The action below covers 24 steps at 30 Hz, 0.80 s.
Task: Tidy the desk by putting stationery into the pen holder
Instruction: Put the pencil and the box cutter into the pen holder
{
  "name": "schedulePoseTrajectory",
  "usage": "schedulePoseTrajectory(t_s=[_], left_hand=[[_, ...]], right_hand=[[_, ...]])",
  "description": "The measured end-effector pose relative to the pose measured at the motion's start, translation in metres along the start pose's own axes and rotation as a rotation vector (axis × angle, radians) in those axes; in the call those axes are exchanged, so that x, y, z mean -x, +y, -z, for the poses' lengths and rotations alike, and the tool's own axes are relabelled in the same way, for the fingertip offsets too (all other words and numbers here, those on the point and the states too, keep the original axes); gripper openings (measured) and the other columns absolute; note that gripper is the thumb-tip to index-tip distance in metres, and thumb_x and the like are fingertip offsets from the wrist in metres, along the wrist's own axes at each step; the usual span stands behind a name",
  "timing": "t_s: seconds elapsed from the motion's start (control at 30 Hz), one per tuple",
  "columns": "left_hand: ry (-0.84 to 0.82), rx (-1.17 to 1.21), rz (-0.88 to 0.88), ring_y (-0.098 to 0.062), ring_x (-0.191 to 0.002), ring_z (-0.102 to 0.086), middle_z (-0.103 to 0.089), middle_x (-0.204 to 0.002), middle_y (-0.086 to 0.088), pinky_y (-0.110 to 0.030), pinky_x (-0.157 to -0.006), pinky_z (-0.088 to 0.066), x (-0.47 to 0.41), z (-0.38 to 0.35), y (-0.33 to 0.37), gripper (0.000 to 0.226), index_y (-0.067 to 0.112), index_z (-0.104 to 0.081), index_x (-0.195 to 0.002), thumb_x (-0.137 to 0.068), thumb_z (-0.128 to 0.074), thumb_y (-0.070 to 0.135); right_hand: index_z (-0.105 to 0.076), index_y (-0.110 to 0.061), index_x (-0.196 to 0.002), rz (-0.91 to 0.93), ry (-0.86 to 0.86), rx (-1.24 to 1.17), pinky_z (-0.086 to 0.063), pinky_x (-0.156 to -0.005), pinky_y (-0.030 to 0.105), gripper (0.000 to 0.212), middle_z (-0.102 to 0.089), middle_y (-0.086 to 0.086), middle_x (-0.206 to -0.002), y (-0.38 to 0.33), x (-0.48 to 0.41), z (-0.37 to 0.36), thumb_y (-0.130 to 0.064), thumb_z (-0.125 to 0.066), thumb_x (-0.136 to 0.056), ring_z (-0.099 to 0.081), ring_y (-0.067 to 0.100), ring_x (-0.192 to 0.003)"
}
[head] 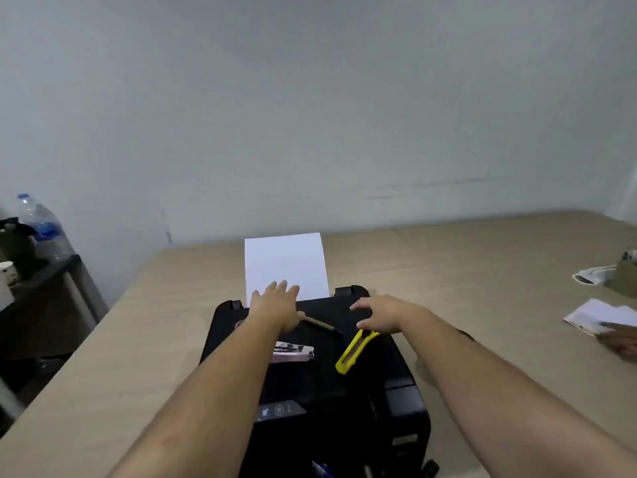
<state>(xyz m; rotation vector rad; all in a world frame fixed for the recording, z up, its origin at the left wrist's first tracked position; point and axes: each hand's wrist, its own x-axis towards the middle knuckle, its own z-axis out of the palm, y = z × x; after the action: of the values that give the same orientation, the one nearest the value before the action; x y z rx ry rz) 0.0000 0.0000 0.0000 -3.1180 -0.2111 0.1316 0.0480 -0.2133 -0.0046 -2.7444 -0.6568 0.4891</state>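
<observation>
**Both Hands Over Stationery on Printer Lid**

Worn head camera, looking forward and down across a light wood-grain desk point(482, 270) set against a pale wall.

Black inkjet printer point(396, 408) near the desk's front edge, roughly centred. White sheet of paper point(286, 263) standing upright in the rear feed, at the back edge of the printer lid.

Left hand point(275, 305): reaching forward over the rear left part of the lid, fingers spread and extended, palm down, fingertips overlapping the lower edge of the sheet. Nothing pinched; contact with the lid cannot be told.

Right hand point(382, 313): over the rear right part of the lid, fingers loosely curled and apart, palm down, just above the upper end of the yellow plastic utility knife point(353, 351). Grip on it cannot be told.

Stationery on the printer lid:
- Tan pencil-like stick with dark tip point(322, 323), lying diagonally between the two hands, one end hidden under the left hand.
- Pink and silver stapler point(294, 351), left of lid centre, partly hidden by the left forearm.
- Yellow knife, right of lid centre, angled toward the lid's front.

Pen holder: not identifiable with certainty.

Near the desk's right edge: white papers point(599, 313) under another person's hand point(620, 339). Clear plastic water bottle point(41, 225) on a dark side cabinet point(51, 288) beyond the desk's left edge.
</observation>
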Motion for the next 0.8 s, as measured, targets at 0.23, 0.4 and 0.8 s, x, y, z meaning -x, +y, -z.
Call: schedulePoseTrajectory(t_s=[0.23, 0.4, 0.8], left_hand=[[-0.128, -0.123, -0.094, -0.025, -0.129, -0.046, -0.051, -0.138, -0.005, -0.045, -0.104, -0.034, -0.035, -0.029, 0.024, 0.044, 0.022, -0.042, -0.136, -0.093, -0.049, 0.02], [-0.071, -0.221, -0.099, -0.026, -0.114, -0.055, -0.06, -0.121, -0.007, -0.04, -0.1, -0.036, -0.05, -0.037, 0.023, 0.027, 0.019, -0.055, -0.113, -0.092, -0.045, 0.007], [-0.134, 0.103, -0.237, -0.024, -0.103, -0.056, -0.064, -0.118, -0.009, -0.034, -0.088, -0.044, -0.057, -0.004, 0.012, 0.022, 0.017, -0.064, -0.111, -0.093, -0.053, 0.02]], right_hand=[[-0.052, -0.026, -0.135, -0.003, -0.118, 0.05, -0.04, -0.106, 0.033, 0.054, -0.051, 0.004, -0.14, 0.023, -0.015, -0.026, -0.014, -0.066, -0.085, -0.05, 0.023, -0.126], [-0.062, -0.018, -0.12, -0.001, -0.015, 0.09, -0.048, -0.091, 0.033, 0.041, -0.06, 0.006, -0.121, 0.032, -0.019, -0.028, -0.01, -0.069, -0.081, -0.057, 0.024, -0.11], [-0.062, -0.023, -0.061, -0.118, 0.044, -0.247, -0.041, -0.061, 0.026, 0.022, -0.056, -0.003, -0.06, 0.05, 0.015, 0.015, -0.018, -0.073, -0.079, -0.05, 0.011, -0.058]])
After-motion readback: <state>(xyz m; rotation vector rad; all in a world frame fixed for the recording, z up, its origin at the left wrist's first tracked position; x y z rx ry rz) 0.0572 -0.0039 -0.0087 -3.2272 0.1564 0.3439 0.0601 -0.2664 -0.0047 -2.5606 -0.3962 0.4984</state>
